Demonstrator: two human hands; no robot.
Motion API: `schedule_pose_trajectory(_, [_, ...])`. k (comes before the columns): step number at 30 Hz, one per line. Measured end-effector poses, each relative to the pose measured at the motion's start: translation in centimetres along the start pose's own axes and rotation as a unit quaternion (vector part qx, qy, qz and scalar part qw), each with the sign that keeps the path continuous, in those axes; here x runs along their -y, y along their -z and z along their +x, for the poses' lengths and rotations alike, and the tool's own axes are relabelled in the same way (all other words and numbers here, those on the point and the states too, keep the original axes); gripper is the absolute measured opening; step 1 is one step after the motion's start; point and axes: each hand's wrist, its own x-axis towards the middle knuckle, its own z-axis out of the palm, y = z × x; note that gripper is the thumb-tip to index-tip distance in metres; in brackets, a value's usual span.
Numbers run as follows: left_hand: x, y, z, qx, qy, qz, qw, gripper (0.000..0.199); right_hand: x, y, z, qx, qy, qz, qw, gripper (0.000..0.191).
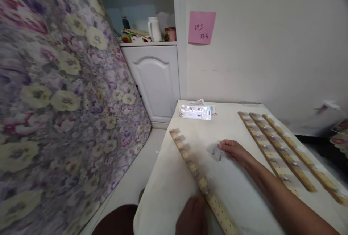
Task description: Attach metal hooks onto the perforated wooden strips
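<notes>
In the head view my right hand (233, 149) pinches the edge of a small clear plastic bag (215, 152) with small metal pieces in it, above the table. My left hand (191, 215), dark and smeared by motion, is at the bottom beside a long wooden strip (193, 168); I cannot make out its fingers or whether it touches the strip. Along the strip's far part sit several clear plastic pieces, while its near end shows bare wood with rows of small holes.
Three similar strips lie on the right side of the white table (163, 191), one being this wooden strip (268, 151). Clear blister packs (195, 112) rest at the far edge. A floral curtain (67, 100) hangs left, and a pink note (202, 27) is on the wall.
</notes>
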Motion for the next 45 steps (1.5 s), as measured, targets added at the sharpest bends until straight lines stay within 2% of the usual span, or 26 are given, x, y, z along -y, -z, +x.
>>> schedule_pose_trajectory(3, [-1.1,0.9,0.1,-0.014,-0.014,-0.025,0.999,0.027,-2.1,0.9,-3.9,-0.027,-0.007,-0.005,1.000,0.031])
schedule_pose_trajectory(6, [-1.6,1.2,0.1,-0.032,-0.012,-0.042,0.999,0.025,-4.3,1.3,-6.1,-0.106,0.020,-0.052,0.993,0.029])
schedule_pose_trajectory(8, [-1.7,1.1,0.0,-0.035,-0.019,-0.050,0.998,0.025,-5.4,1.5,-7.2,-0.132,0.030,-0.058,0.989,0.030])
schedule_pose_trajectory(14, [-1.7,0.9,0.1,-0.062,-0.026,-0.078,0.995,0.026,-6.0,2.3,-10.2,-0.137,0.053,-0.074,0.986,0.023])
schedule_pose_trajectory(17, [-1.9,1.1,0.1,-0.084,-0.025,-0.110,0.990,0.025,-5.4,1.7,-11.6,-0.084,0.046,-0.007,0.995,0.025])
schedule_pose_trajectory(21, [-2.8,1.3,-0.4,-0.096,-0.018,-0.153,0.983,0.021,-4.5,-1.1,-13.1,0.081,0.036,0.076,0.993,0.028])
schedule_pose_trajectory(24, [-3.6,1.1,-1.1,-0.088,-0.012,-0.167,0.982,0.020,-4.0,-3.4,-13.7,0.140,0.027,0.063,0.988,0.028])
schedule_pose_trajectory(28, [-4.2,1.0,-1.7,-0.082,-0.006,-0.168,0.982,0.019,-3.8,-4.9,-13.7,0.121,0.020,0.026,0.992,0.020])
schedule_pose_trajectory(32, [-4.0,0.8,-1.7,-0.072,-0.018,-0.154,0.985,0.019,-4.1,-5.1,-13.5,0.092,0.018,-0.028,0.995,0.009])
schedule_pose_trajectory(37, [-3.8,0.4,-1.7,-0.067,-0.025,-0.135,0.988,0.020,-4.3,-5.5,-13.4,0.038,0.060,-0.119,0.990,0.005])
schedule_pose_trajectory(45, [-3.7,0.2,-1.9,-0.058,-0.029,-0.140,0.988,0.025,-4.3,-5.5,-13.7,0.028,0.071,-0.141,0.987,0.007])
